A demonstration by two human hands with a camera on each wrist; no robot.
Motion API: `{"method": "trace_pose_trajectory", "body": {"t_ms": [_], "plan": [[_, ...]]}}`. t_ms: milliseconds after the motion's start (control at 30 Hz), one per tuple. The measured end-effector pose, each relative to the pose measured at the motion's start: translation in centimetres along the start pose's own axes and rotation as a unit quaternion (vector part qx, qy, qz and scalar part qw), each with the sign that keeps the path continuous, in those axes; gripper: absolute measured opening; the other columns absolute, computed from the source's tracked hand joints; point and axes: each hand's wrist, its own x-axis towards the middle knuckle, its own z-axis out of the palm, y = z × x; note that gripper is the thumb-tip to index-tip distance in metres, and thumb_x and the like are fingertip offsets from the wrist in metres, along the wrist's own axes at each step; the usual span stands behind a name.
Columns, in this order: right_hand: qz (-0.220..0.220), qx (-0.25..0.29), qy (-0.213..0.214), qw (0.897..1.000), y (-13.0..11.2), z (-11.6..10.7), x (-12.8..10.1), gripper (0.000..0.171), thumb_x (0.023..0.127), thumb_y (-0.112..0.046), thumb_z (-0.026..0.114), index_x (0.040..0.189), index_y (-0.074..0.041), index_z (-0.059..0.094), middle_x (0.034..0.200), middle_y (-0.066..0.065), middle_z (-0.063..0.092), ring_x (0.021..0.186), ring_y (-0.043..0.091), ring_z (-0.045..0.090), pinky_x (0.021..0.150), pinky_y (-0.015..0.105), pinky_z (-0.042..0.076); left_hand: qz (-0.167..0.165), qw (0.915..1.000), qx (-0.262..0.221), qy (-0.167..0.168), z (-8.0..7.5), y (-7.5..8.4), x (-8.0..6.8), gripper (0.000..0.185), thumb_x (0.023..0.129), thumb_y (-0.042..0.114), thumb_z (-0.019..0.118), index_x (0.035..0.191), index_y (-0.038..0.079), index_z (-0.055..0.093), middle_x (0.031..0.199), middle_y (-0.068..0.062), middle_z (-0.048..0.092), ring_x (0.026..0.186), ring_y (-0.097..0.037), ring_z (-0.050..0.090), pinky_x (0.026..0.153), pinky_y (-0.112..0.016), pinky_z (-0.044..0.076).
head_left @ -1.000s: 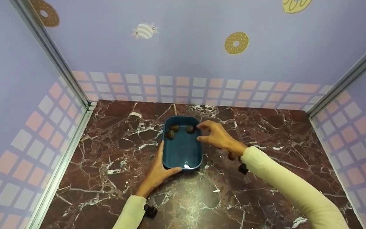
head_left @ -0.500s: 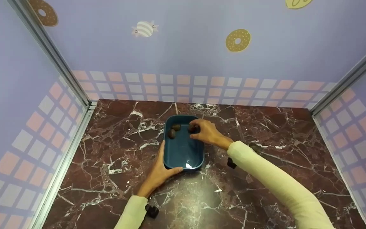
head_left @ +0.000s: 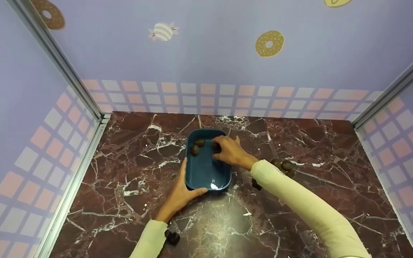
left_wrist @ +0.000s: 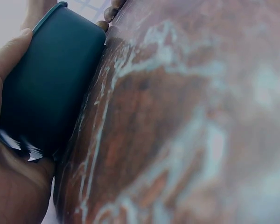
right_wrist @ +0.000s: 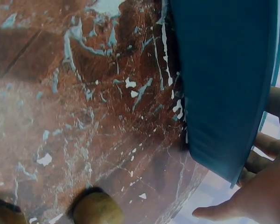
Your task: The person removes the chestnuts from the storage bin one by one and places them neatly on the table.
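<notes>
Our right hand (head_left: 229, 152) reaches into the far end of the teal tray (head_left: 206, 175), its fingers curled down around a small dark brown nut that is mostly hidden under them, so we cannot tell whether the nut is lifted or resting on the tray floor. Two more brown nuts (head_left: 196, 146) lie just left of that hand, close together in the tray's far left corner. Our left hand (head_left: 178, 195) braces the tray from the near left side: the thumb lies along the left wall and the fingers wrap round the near rim, which the left wrist view confirms, with the palm (left_wrist: 11, 186) pressed against the tray's dark outer wall (left_wrist: 46, 88). The tray sits flat on the red-brown marbled counter (head_left: 127, 200), about midway across it. On the counter to the right of the tray, just beyond our right sleeve (head_left: 299, 204), lie a few loose nuts (head_left: 285, 166); the right wrist view shows one of them (right_wrist: 95, 207) near the tray's outer side (right_wrist: 224, 79) but apart from it.
</notes>
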Motion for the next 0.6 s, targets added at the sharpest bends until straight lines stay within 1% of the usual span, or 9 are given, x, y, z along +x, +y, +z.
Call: {"method": "trace_pose_trajectory", "body": {"t_ms": [33, 67, 133, 200, 267, 333, 433, 500, 600], "plan": [[-0.007, 0.007, 0.002, 1.0, 0.0, 0.1, 0.0, 0.051, 0.094, -0.02, 0.087, 0.14, -0.004, 0.072, 0.135, 0.014, 0.072, 0.132, 0.036, 0.064, 0.119, 0.086, 0.019, 0.0, 1.0, -0.001, -0.001, 0.0, 0.0, 0.0, 0.135, 0.084, 0.028, 0.1, 0.18, 0.02, 0.005, 0.184, -0.012, 0.01, 0.167, -0.036, 0.019, 0.132, -0.058, 0.02], [-0.016, 0.016, 0.002, 1.0, -0.1, 0.2, -0.1, 0.049, 0.093, -0.019, 0.087, 0.138, -0.004, 0.073, 0.133, 0.014, 0.073, 0.129, 0.035, 0.065, 0.119, 0.083, 0.025, -0.001, 1.0, -0.001, -0.001, 0.0, 0.1, 0.0, 0.135, 0.084, 0.029, 0.1, 0.18, 0.02, 0.005, 0.184, -0.012, 0.011, 0.167, -0.036, 0.02, 0.131, -0.058, 0.02], [-0.034, 0.057, -0.006, 0.998, -0.2, 0.3, -0.3, 0.047, 0.094, -0.015, 0.087, 0.136, -0.002, 0.073, 0.13, 0.015, 0.075, 0.125, 0.036, 0.068, 0.118, 0.076, 0.036, -0.002, 1.0, -0.004, -0.004, -0.1, 0.1, 0.1, 0.135, 0.085, 0.027, 0.099, 0.18, 0.02, 0.004, 0.184, -0.012, 0.01, 0.167, -0.036, 0.018, 0.131, -0.058, 0.02], [-0.049, 0.104, -0.019, 0.993, -0.4, 0.4, -0.5, 0.046, 0.095, -0.01, 0.086, 0.137, 0.0, 0.073, 0.127, 0.017, 0.076, 0.121, 0.037, 0.071, 0.113, 0.066, 0.047, -0.004, 0.9999, -0.011, -0.009, -0.1, 0.2, 0.1, 0.133, 0.086, 0.025, 0.098, 0.18, 0.021, 0.003, 0.185, -0.012, 0.008, 0.167, -0.036, 0.018, 0.131, -0.06, 0.021], [-0.057, 0.135, -0.028, 0.989, -0.6, 0.5, -0.6, 0.046, 0.095, -0.006, 0.086, 0.138, 0.002, 0.072, 0.126, 0.018, 0.077, 0.119, 0.037, 0.072, 0.108, 0.059, 0.054, -0.005, 0.9997, -0.02, -0.012, -0.2, 0.3, 0.1, 0.132, 0.087, 0.024, 0.097, 0.18, 0.022, 0.003, 0.185, -0.011, 0.008, 0.167, -0.036, 0.017, 0.13, -0.061, 0.022], [-0.059, 0.133, -0.027, 0.989, -0.8, 0.6, -0.8, 0.047, 0.096, -0.006, 0.085, 0.14, 0.001, 0.072, 0.129, 0.017, 0.076, 0.121, 0.037, 0.07, 0.111, 0.06, 0.05, -0.008, 0.9995, -0.026, -0.014, -0.2, 0.3, 0.1, 0.132, 0.088, 0.023, 0.096, 0.18, 0.023, 0.002, 0.185, -0.011, 0.007, 0.167, -0.037, 0.017, 0.13, -0.062, 0.022], [-0.059, 0.081, -0.014, 0.995, -1.0, 1.0, -0.9, 0.045, 0.097, -0.009, 0.086, 0.139, -0.003, 0.074, 0.134, 0.013, 0.075, 0.127, 0.036, 0.065, 0.116, 0.069, 0.038, -0.012, 0.9996, -0.024, -0.012, -0.2, 0.3, 0.0, 0.133, 0.087, 0.026, 0.097, 0.18, 0.022, 0.002, 0.185, -0.01, 0.007, 0.167, -0.037, 0.018, 0.13, -0.062, 0.022], [-0.057, 0.044, -0.006, 0.997, -1.1, 1.2, -0.9, 0.043, 0.097, -0.012, 0.086, 0.139, -0.005, 0.075, 0.135, 0.012, 0.073, 0.128, 0.036, 0.062, 0.115, 0.075, 0.031, -0.011, 0.9998, -0.016, -0.009, -0.2, 0.2, 0.0, 0.133, 0.087, 0.028, 0.097, 0.18, 0.022, 0.002, 0.185, -0.01, 0.007, 0.167, -0.037, 0.018, 0.13, -0.061, 0.021], [-0.053, 0.011, 0.0, 0.999, -1.2, 1.5, -0.9, 0.043, 0.098, -0.013, 0.086, 0.138, -0.006, 0.074, 0.135, 0.013, 0.071, 0.129, 0.037, 0.061, 0.116, 0.081, 0.027, -0.005, 1.0, 0.004, -0.005, -0.1, 0.2, 0.0, 0.134, 0.085, 0.031, 0.098, 0.18, 0.021, 0.003, 0.185, -0.01, 0.008, 0.167, -0.036, 0.019, 0.131, -0.06, 0.021]]}}
